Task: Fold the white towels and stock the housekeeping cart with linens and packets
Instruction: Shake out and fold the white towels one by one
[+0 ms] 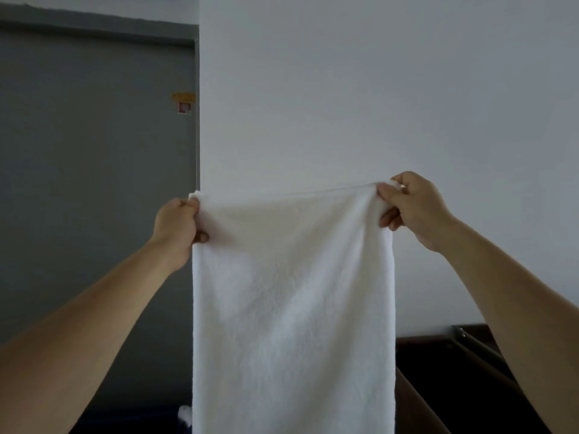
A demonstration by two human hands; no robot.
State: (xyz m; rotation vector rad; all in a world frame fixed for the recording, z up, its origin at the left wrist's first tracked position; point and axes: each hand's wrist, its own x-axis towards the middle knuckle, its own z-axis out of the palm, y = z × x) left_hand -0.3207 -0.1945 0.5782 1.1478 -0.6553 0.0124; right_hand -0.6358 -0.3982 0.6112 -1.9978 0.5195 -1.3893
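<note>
Your two bare forearms reach up and forward from the lower corners of the view. Your left hand (180, 223) pinches the white towel (291, 308) at its upper left corner, fingers curled round the cloth with the thumb tucked under it. Your right hand (413, 208) grips the upper right corner the same way, and a bit of cloth bunches out above the knuckles.

The towel hangs in the air between your hands, in the middle of the view. Its top hem is pulled nearly taut, and the right end sits a little higher than the left. It is plain white terry, soft and slightly fuzzy, with light creases fanning down from each held corner. Both side edges drop almost straight and parallel. The bottom edge runs out of view below, so you cannot tell how far it hangs.

Low on the left, just beside the towel's edge, a small white scrap of fabric (185, 413) shows against something dark. Low on the right, a dark frame with a metal bar (470, 343) sits behind your right forearm.

Beyond the towel stands a bare white wall (376, 89). Left of it is a grey door (94, 183) bearing a yellow sticker (183, 97) and a small red-and-white sticker (184, 107) near its right edge.
</note>
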